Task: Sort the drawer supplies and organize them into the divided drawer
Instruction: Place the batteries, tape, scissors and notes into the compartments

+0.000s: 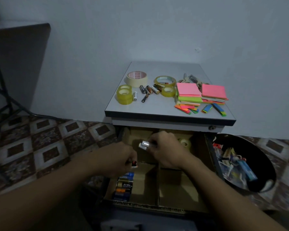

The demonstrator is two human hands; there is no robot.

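Observation:
The open drawer point(158, 205) has cardboard dividers. Both my hands hover over it. My left hand point(119, 158) grips a small battery with a red end point(134, 163). My right hand point(165, 148) pinches two silver-white batteries point(144, 145). Several batteries point(123, 185) lie stacked in the near left compartment. One clear tape roll point(183, 142) sits in the far right compartment. On the cabinet top point(157, 108) lie loose batteries point(148, 90), tape rolls point(124, 94), a masking tape roll point(137, 77), sticky note pads point(188, 91) and coloured page flags point(187, 109).
A black bin point(257, 157) full of mixed litter stands right of the drawer. Scissors point(192, 79) lie at the back of the cabinet top. A dark table with metal legs point(15, 55) stands at the left. The floor is patterned tile.

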